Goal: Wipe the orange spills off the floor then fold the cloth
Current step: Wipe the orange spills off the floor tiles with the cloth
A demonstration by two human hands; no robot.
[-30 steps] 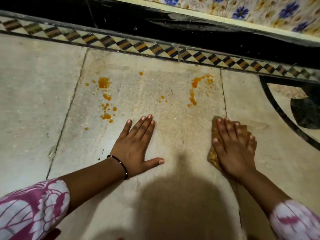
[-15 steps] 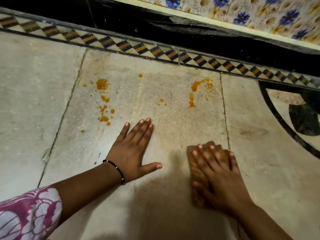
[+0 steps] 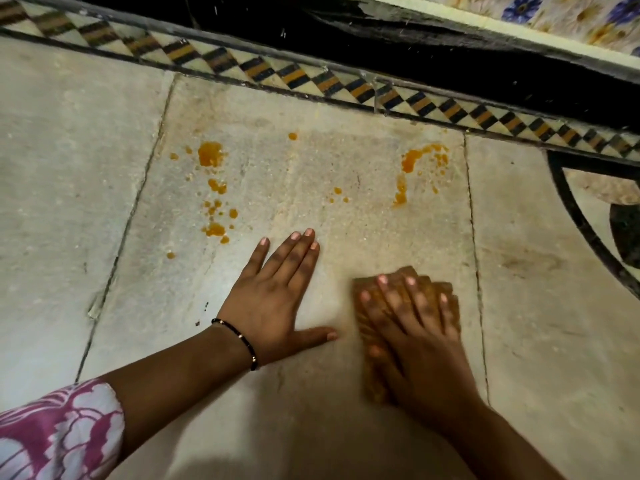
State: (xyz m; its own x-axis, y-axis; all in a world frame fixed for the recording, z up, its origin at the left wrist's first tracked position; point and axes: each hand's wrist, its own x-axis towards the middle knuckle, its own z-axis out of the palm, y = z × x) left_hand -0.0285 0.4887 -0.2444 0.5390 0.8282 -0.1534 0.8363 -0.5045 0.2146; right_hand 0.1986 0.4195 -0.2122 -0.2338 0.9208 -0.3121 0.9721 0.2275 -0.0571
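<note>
Patterned border strip [image 3: 311, 77] beneath floral tiles [image 3: 568, 12].

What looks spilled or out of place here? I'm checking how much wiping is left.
Two orange spill patches remain on the floor tile: drips at left and a streak at right, with specks between. The cloth under the right hand lies short of both.

Floor [image 3: 62, 161]: pale grey-beige stone slabs, thin dark joints. Spills [image 3: 210, 154]: bright orange blots and droplets, two clusters. Cloth [image 3: 369, 327]: tan-brown. Border strip [image 3: 311, 79]: cream triangles alternating with black-and-orange striped diamonds. Bracelet [image 3: 239, 337]: black beads. Sleeve [image 3: 59, 431]: pink-and-white floral print. Wall tiles [image 3: 568, 13]: blue flowers on cream. Inlay [image 3: 581, 216]: black curved band.
</note>
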